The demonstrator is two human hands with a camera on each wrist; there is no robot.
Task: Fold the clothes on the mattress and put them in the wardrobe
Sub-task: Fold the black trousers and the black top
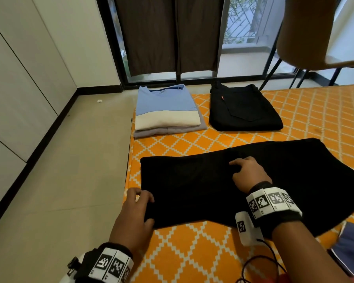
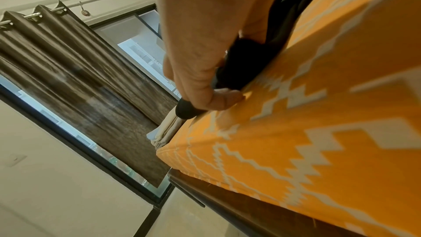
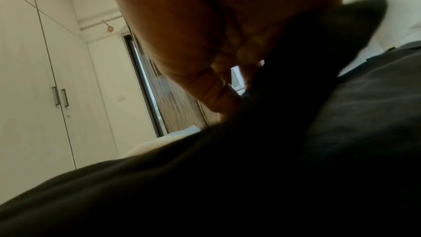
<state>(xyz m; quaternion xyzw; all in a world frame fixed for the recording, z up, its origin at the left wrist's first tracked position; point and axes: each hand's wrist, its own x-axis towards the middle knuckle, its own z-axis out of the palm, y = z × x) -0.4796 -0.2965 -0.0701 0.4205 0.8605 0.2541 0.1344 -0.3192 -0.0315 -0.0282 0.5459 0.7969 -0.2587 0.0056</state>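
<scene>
The black garment (image 1: 223,186) is laid flat on the mattress (image 1: 192,252). Its left corner is gripped by the left hand (image 1: 135,215); the middle is pinched by the right hand (image 1: 248,173). Risk — uneven pull would skew the fold.

Head view looks down over the mattress (image 1: 294,111); both wrist views sit low, close, facing the far curtain (image 2: 75,71) — shared with the head view.
</scene>
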